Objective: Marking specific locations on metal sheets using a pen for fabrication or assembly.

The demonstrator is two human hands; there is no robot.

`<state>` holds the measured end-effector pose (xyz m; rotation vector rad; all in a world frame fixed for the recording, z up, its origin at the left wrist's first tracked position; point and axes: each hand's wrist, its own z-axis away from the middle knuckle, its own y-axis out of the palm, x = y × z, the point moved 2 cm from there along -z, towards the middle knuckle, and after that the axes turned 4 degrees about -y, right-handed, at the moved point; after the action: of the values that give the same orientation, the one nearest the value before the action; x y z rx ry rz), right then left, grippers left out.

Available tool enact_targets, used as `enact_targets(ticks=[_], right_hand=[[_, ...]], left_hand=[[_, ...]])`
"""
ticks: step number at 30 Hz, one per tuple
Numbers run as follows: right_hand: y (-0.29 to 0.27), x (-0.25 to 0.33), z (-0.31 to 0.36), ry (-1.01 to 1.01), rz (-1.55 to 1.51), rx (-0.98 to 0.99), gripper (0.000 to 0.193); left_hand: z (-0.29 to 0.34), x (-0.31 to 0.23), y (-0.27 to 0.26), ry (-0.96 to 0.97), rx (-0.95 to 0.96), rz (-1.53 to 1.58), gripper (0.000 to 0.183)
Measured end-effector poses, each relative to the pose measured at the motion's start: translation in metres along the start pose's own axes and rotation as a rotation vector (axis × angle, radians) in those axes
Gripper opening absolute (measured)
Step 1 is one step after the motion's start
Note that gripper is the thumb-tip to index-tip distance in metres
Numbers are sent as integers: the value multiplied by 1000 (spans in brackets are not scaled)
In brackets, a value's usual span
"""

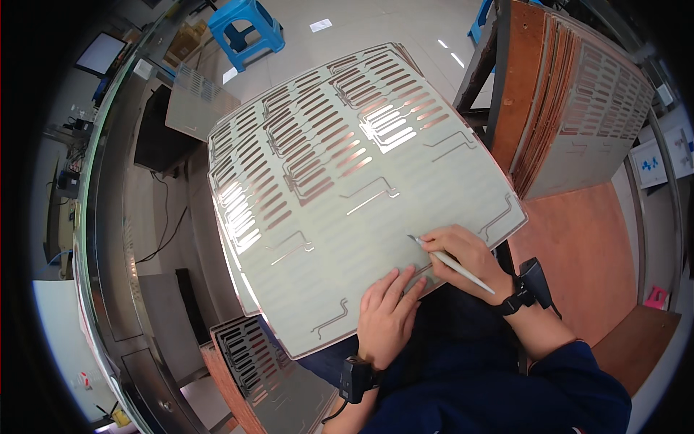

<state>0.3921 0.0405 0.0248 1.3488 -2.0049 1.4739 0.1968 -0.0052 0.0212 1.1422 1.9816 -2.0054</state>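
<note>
A large pale panel (pixel 361 239) with shiny copper-coloured printed tracks lies in front of me, like a circuit board sheet. At least one more sheet shows beneath its left edge. My right hand (pixel 463 254) rests near the panel's lower right and grips a slim craft knife (pixel 470 276) like a pen. Its pale handle slants down to the right, and the dark, narrow tip is at the panel's bare surface. My left hand (pixel 387 307) lies on the near edge, palm down, with fingers stretched out and nothing held. Both wrists wear black strapped devices.
Upright stacked panels (pixel 600 116) lean on a wooden board (pixel 517 94) at the right. More panels (pixel 253 362) stand low at the left. A blue stool (pixel 246 32) is at the back. A metal cabinet (pixel 116 289) runs along the left side, with a dangling cable nearby.
</note>
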Motion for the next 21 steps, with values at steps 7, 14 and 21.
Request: enact_targets(ticks=[7,14,21], right_hand=[[-4,-14,-17,62,-16,-101,20],[-9,-23,-25,65,86,-113,20],[-9,-26,-24,70,62,-115,20]], left_hand=[[-1,-1,0,2,8,-9,46],[1,0,1,-8,14,-14,45],[-1,0,0,-10,13,-7,43]])
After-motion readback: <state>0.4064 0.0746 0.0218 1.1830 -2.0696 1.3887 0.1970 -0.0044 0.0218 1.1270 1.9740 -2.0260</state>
